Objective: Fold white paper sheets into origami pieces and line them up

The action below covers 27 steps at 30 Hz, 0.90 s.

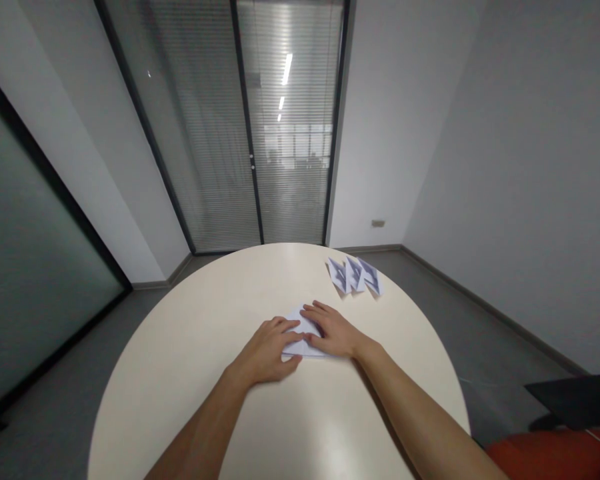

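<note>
A folded sheet of white paper point(303, 321) lies flat near the middle of a round cream table point(190, 347). My left hand point(267, 350) rests on the paper's left side, fingers stretched forward and pressing down on it. On the right side lies my right hand point(333, 330), fingers flat and pointing left across the sheet. Both hands touch the paper and partly hide it.
Three folded paper pieces with grey-blue print point(355, 275) lie in a row near the table's far right edge. Glass doors with blinds point(250, 133) stand behind the table. A red seat point(555, 453) and a dark object point(575, 400) are at the lower right.
</note>
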{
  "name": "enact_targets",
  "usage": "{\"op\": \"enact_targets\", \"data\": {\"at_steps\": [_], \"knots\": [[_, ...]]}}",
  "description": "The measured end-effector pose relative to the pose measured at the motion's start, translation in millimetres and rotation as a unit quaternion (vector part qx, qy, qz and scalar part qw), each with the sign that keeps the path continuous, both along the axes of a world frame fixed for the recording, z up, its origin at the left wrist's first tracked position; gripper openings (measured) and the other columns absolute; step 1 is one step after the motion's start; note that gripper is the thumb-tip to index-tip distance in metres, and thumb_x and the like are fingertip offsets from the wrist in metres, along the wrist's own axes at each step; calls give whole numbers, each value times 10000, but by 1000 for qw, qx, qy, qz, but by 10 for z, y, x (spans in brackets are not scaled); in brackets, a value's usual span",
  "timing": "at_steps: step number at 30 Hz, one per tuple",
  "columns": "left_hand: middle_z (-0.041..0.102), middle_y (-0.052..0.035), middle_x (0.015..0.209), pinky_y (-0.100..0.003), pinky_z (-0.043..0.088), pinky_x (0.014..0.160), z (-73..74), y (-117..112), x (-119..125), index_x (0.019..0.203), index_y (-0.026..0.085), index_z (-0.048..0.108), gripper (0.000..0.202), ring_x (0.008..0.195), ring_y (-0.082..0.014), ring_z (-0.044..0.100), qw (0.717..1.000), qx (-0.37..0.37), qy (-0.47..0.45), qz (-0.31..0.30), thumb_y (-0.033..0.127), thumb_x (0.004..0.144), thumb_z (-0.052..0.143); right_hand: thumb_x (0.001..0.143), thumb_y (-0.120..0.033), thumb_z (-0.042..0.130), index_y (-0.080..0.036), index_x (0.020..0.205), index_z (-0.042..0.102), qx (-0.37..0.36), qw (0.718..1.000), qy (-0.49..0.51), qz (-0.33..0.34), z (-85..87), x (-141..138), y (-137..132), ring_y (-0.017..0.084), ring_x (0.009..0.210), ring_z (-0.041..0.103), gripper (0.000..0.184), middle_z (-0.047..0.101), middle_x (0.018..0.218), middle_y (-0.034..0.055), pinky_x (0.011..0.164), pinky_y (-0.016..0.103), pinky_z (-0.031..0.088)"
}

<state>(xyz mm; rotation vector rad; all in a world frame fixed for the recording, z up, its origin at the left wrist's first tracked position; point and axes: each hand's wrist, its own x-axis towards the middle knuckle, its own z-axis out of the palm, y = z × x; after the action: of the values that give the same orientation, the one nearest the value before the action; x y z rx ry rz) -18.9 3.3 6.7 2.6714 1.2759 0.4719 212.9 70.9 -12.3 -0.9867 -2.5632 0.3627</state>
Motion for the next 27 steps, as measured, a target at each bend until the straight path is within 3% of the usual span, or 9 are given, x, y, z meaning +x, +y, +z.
{"op": "enact_targets", "data": {"at_steps": [3,15,27], "knots": [[580,-36,1458,-480,417,1099,7,-10,26,1332,331,635,446,1301,-288,511,1000,1,1,13,305,887,632,917,-492,610,-111,1450,546,-2,1000,-11,-10,-6,-1,2,362,1468,374,659,491,1522,194,1210,536,303],[588,-91,1452,-479,443,1070,-153,53,11,1345,252,629,419,1307,-296,514,996,36,4,87,429,972,556,925,-500,613,-132,1347,642,14,1000,19,19,88,-15,-25,334,1394,486,561,586,1438,186,1216,518,293],[627,-101,1404,-466,457,1065,-210,99,-33,1304,231,662,398,1266,-288,559,994,38,-15,101,431,977,553,847,-510,713,-171,1197,743,-7,999,29,37,89,63,38,333,1271,576,489,675,1326,158,1103,474,424]]}}
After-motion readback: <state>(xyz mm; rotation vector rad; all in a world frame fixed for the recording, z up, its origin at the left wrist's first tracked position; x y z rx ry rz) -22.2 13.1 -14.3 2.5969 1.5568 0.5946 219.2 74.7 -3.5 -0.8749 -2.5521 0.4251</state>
